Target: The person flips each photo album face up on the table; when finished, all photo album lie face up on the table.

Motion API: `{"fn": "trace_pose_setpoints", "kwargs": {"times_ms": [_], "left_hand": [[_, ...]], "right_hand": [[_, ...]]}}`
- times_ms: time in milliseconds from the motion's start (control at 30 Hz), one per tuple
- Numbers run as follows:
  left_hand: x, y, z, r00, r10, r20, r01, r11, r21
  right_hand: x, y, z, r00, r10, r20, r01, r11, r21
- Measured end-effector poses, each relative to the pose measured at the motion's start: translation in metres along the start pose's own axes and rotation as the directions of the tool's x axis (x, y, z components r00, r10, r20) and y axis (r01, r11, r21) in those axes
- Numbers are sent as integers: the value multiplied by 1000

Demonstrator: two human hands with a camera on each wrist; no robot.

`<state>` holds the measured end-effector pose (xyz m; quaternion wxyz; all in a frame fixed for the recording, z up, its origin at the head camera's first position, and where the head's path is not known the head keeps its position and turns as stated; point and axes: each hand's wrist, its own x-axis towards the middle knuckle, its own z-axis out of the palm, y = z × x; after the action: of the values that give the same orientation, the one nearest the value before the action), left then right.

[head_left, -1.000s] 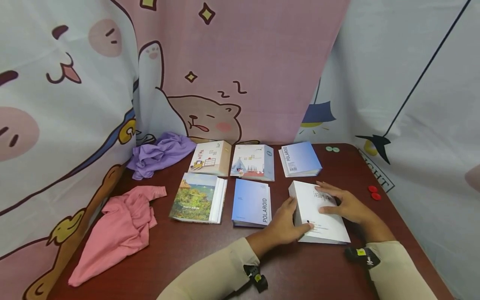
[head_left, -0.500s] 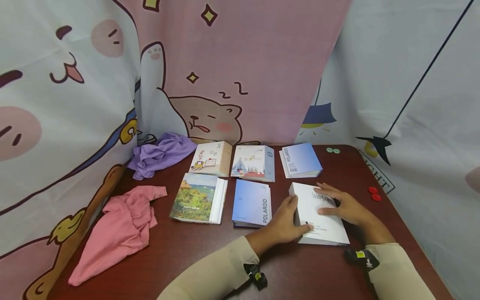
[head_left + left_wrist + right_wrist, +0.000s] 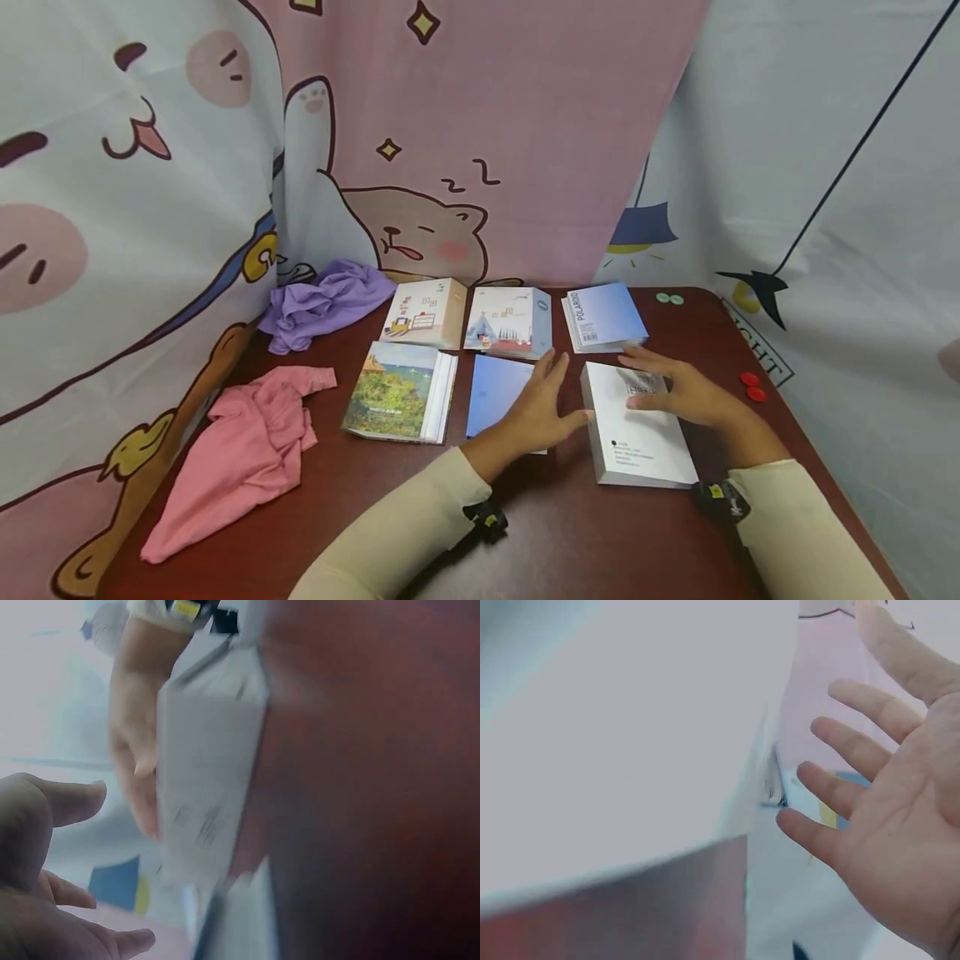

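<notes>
A white album (image 3: 637, 425) is seen lying flat on a dark red table (image 3: 585, 542), its long axis running away from the person, with the far end turned slightly leftward. The printed text end is farthest from the person. The right hand (image 3: 686, 393) is laid on the album's far part with fingers straight and spread; nothing is gripped. The left hand (image 3: 536, 408) is held just left of the album, fingers straight and open, its thumb near the album's left edge; whether the edge is touched cannot be told. Under that hand a blue album (image 3: 495, 385) is partly covered. Further left of the white album lies a landscape album (image 3: 397, 402), then a pink cloth (image 3: 240, 454). Beyond the white album a second blue album (image 3: 603, 315) lies. Two red discs (image 3: 752, 386) sit to its right.
</notes>
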<state>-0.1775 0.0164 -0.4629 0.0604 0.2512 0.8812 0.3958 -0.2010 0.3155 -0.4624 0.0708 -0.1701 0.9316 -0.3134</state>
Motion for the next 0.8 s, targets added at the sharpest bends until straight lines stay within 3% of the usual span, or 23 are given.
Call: {"fn": "trace_pose_setpoints", "kwargs": {"times_ms": [200, 467, 600, 800], "left_hand": [[9, -21, -52, 993, -79, -92, 77, 997, -23], [20, -66, -122, 980, -168, -112, 174, 984, 49], [24, -92, -148, 972, -218, -93, 226, 969, 97], [27, -121, -172, 973, -219, -71, 227, 964, 139]], "right_hand": [[16, -37, -16, 998, -43, 45, 45, 998, -48], [41, -84, -26, 989, -74, 126, 82, 995, -59], [59, -92, -22, 987, -84, 138, 91, 995, -48], [88, -103, -10, 983, -113, 144, 111, 994, 20]]}}
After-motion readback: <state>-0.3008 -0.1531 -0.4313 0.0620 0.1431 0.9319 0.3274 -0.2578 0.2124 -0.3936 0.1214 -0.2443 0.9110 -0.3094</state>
